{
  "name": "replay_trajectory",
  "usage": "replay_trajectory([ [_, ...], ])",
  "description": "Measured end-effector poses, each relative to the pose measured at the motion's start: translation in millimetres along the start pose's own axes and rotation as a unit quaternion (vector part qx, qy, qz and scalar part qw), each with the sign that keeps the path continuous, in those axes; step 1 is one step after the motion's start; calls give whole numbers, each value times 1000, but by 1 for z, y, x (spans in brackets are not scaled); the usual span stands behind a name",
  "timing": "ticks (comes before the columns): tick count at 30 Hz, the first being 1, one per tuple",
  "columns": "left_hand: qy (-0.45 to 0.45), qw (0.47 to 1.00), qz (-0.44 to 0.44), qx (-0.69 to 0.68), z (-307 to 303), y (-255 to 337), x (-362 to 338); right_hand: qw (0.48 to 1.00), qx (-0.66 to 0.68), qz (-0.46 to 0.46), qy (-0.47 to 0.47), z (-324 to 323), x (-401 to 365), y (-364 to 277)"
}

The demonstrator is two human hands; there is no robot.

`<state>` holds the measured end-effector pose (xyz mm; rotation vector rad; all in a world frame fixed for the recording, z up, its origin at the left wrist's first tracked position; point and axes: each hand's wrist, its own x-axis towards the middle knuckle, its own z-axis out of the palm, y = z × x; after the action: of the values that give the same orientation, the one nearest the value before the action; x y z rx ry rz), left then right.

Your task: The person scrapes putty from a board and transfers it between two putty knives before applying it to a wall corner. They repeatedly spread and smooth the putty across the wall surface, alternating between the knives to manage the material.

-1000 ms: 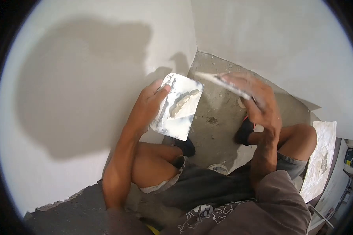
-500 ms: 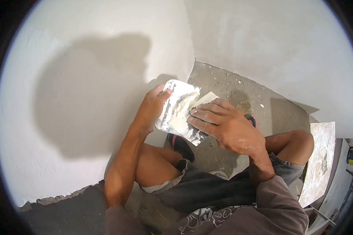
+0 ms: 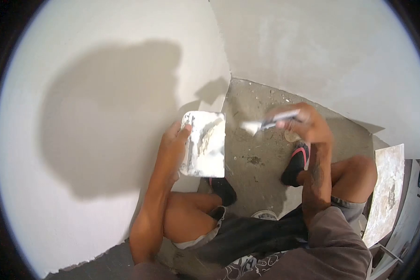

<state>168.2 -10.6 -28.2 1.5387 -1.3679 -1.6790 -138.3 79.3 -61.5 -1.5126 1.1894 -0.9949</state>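
Legible texts, labels, brands, numbers, signs: none. Shirt print, white on brown, partly hidden; no lettering readable.

Bright light throws a large soft-edged shadow across the left wall and glares off the white plate. Motion blurs the right hand. The wide lens bends the far edges into a dark round border.

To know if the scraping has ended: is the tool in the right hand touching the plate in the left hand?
Apart: floor shows between tool and plate.
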Motion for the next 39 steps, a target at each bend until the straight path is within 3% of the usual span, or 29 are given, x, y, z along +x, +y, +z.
replay_trajectory([
  [2,1,1000,-1,15,2,2,-4,981,71,16,182,0,14,26],
  [4,-5,997,27,79,0,6,-8,957,135,73,245,-7,44,70],
  [6,-23,979,86,184,-8,9,-6,942,60,67,323,-1,89,97],
  [8,-44,980,64,181,-3,29,-13,929,29,67,362,9,134,113],
  [11,-78,979,51,181,-6,33,-8,909,-25,-7,416,15,202,177],
  [14,-75,983,29,168,-9,25,-3,899,-33,-42,436,18,246,214],
  [20,-76,979,-25,190,-12,26,4,902,-36,2,429,19,272,219],
  [22,-86,978,-40,187,-13,26,6,901,-42,-23,432,20,279,224],
  [32,-67,980,-47,181,-9,26,11,895,-90,-110,423,25,307,233],
  [39,-75,980,-62,174,-7,33,13,910,-113,-114,382,27,307,231],
])
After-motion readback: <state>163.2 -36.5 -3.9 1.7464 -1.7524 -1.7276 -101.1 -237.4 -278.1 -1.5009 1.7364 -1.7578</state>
